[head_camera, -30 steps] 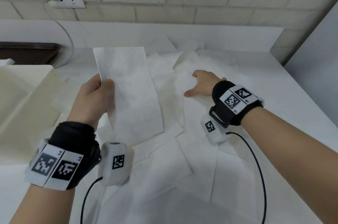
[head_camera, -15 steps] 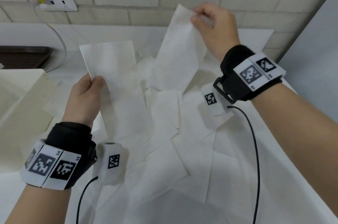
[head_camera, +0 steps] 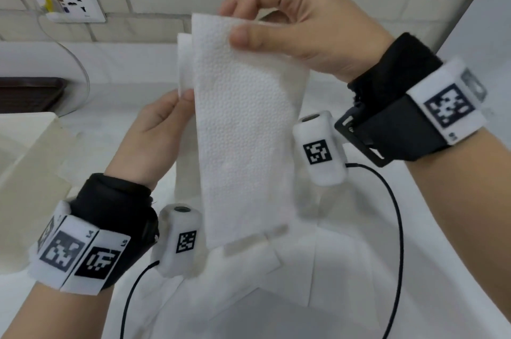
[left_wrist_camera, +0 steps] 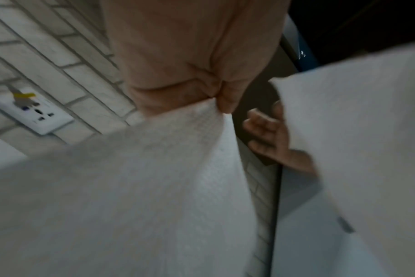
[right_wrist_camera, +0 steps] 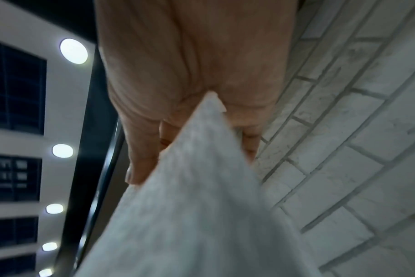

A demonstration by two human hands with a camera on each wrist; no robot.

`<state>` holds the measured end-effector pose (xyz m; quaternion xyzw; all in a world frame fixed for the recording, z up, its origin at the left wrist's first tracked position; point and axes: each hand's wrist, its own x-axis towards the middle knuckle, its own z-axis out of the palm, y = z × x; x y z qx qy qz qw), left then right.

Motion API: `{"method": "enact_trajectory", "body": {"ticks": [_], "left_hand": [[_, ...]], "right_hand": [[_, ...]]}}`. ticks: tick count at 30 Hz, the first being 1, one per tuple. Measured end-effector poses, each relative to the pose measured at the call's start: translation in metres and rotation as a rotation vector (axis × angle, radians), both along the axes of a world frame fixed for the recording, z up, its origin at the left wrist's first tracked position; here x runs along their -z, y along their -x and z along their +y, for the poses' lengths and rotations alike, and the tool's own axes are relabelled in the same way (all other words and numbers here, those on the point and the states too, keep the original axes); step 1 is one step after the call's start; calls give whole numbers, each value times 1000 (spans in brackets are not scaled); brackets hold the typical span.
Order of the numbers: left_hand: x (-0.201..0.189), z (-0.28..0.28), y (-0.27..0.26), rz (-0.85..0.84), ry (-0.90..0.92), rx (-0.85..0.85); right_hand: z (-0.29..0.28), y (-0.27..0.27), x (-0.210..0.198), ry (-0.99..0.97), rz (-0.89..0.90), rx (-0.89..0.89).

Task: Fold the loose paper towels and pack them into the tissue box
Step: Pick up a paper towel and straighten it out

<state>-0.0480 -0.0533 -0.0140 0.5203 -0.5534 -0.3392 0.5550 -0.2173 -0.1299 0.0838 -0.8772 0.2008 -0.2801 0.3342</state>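
Hanging embossed white, 2 paper towels (head_camera: 243, 128) overlap, each pinched by separate hands (head_camera: 154, 139).

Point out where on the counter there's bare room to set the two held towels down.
Bare counter shows at the right, between the loose paper towels and the grey side wall, and in a strip along the back under the wall socket. The middle, below both hands, is covered with overlapping sheets; the cream box fills the left.
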Motion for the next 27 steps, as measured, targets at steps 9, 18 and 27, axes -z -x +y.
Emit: {"method": "enact_trajectory", "body": {"ticks": [9, 18, 27], "left_hand": [[11, -1, 24, 330, -121, 107], [33, -8, 21, 104, -76, -54], [45, -10, 4, 42, -128, -185]], "right_hand": [[-17, 1, 39, -69, 83, 241], [-42, 40, 80, -137, 254, 623], [-33, 66, 141, -344, 902, 645]]}}
